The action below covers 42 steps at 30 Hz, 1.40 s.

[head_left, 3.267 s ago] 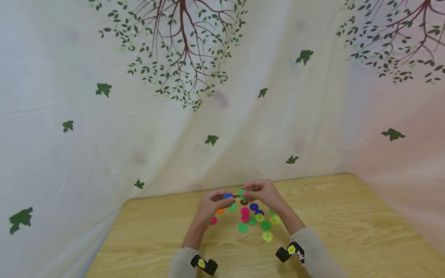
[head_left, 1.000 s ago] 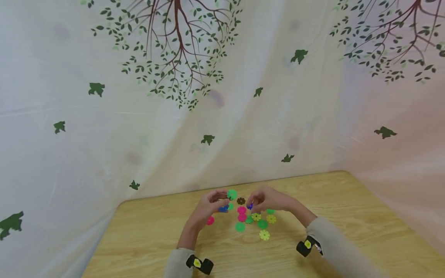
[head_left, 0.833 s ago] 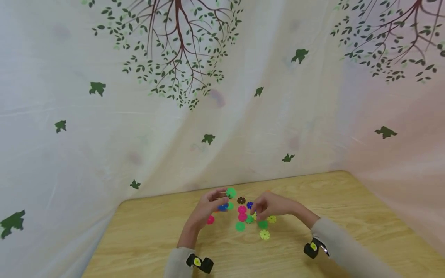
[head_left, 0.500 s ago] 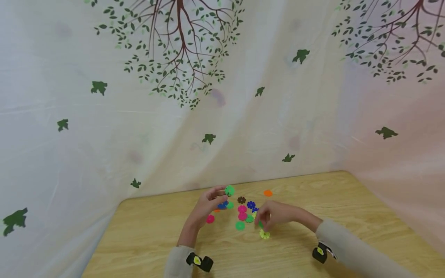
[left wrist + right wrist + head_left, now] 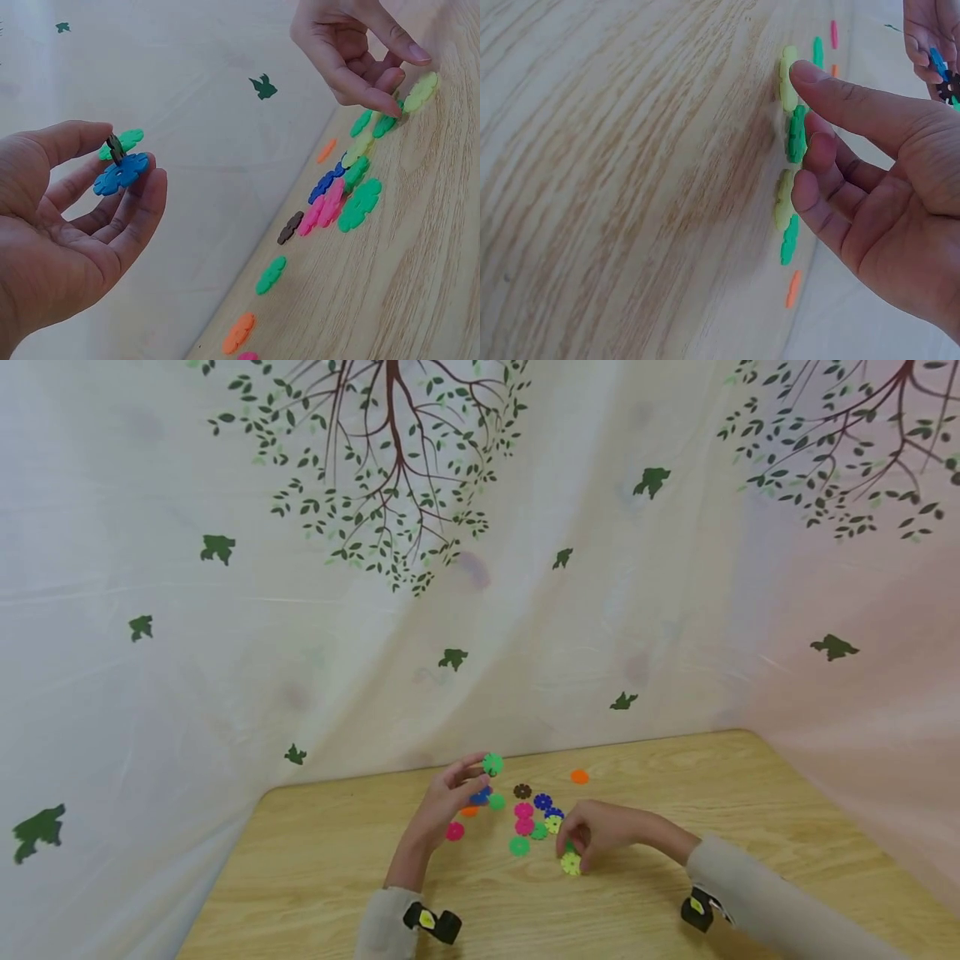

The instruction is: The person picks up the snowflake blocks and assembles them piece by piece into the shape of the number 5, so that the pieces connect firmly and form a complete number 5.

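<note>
My left hand (image 5: 450,797) is raised over the table's far left part. Its thumb and fingers hold a small joined piece of notched plastic flower discs: a blue disc (image 5: 121,174), a dark brown disc (image 5: 115,148) standing between, and a green disc (image 5: 492,764). My right hand (image 5: 603,831) is low over the loose discs, fingers bent and thumb apart. Its thumb tip lies at the edge of a flat yellow disc (image 5: 788,79); whether it touches I cannot tell. A green disc (image 5: 797,135) lies by its fingertips, partly covered in the head view.
Several loose discs lie on the wooden table (image 5: 322,860): pink (image 5: 524,827), dark blue (image 5: 543,802), brown (image 5: 522,791), green (image 5: 519,846) and orange (image 5: 580,777). A printed cloth (image 5: 360,693) hangs behind the table's back edge.
My right hand has left the joined piece, passed the dark blue discs and come nearer and rightward to the front yellow disc. My left hand keeps the piece, the green disc on it, slightly raised.
</note>
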{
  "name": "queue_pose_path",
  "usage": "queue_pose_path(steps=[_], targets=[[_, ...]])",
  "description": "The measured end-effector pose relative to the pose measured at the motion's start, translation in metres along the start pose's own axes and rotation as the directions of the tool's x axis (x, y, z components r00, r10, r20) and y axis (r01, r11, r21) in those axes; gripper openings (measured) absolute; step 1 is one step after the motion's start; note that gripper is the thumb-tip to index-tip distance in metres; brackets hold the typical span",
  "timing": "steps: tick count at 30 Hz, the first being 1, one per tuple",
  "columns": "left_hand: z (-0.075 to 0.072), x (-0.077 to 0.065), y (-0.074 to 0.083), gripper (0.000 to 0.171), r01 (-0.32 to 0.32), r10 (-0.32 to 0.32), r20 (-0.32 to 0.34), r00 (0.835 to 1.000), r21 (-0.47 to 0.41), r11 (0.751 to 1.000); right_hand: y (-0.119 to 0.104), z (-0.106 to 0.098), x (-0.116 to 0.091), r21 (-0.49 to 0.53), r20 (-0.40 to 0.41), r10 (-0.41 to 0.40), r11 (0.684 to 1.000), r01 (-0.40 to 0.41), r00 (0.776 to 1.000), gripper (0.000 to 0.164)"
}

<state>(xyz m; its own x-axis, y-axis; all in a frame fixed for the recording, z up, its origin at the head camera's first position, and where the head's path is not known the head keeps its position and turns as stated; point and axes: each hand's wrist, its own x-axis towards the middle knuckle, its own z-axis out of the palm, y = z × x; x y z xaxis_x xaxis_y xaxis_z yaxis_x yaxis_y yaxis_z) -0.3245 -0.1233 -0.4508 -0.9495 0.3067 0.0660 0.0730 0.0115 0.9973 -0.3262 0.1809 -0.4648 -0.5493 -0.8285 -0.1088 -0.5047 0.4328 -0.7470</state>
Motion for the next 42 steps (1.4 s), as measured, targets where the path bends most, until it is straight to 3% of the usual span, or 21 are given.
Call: queue_pose_path(steps=[14,19,29,35,39,42], targets=[[0.001,-0.001,0.002,0.045,0.014,-0.015,-0.035,0.999,-0.029,0.999,0.003,0.008,0.006,-0.009,-0.056,0.049,0.999,-0.049,0.997,0.026],[0.002,-0.002,0.002,0.044,0.023,-0.025,-0.029,0.999,-0.055,0.998,0.001,0.010,0.006,-0.030,-0.078,0.028,0.999,-0.030,0.997,0.027],[0.003,0.000,0.002,0.043,0.003,-0.005,-0.024,1.000,-0.080,0.997,-0.001,0.000,0.014,0.019,-0.073,-0.045,0.999,0.047,0.996,0.008],[0.003,-0.001,0.003,0.045,0.007,-0.009,-0.030,1.000,-0.074,0.997,-0.002,-0.009,0.023,0.108,-0.153,-0.038,0.993,0.055,0.988,0.006],[0.004,-0.001,0.002,0.045,0.014,-0.016,-0.029,0.999,-0.077,0.997,-0.009,-0.017,0.027,0.143,-0.234,-0.040,0.987,0.075,0.971,0.009],[0.004,-0.001,0.002,0.045,0.008,-0.010,-0.027,1.000,-0.078,0.997,-0.015,-0.023,0.030,0.165,-0.290,0.002,0.985,0.047,0.957,0.013]])
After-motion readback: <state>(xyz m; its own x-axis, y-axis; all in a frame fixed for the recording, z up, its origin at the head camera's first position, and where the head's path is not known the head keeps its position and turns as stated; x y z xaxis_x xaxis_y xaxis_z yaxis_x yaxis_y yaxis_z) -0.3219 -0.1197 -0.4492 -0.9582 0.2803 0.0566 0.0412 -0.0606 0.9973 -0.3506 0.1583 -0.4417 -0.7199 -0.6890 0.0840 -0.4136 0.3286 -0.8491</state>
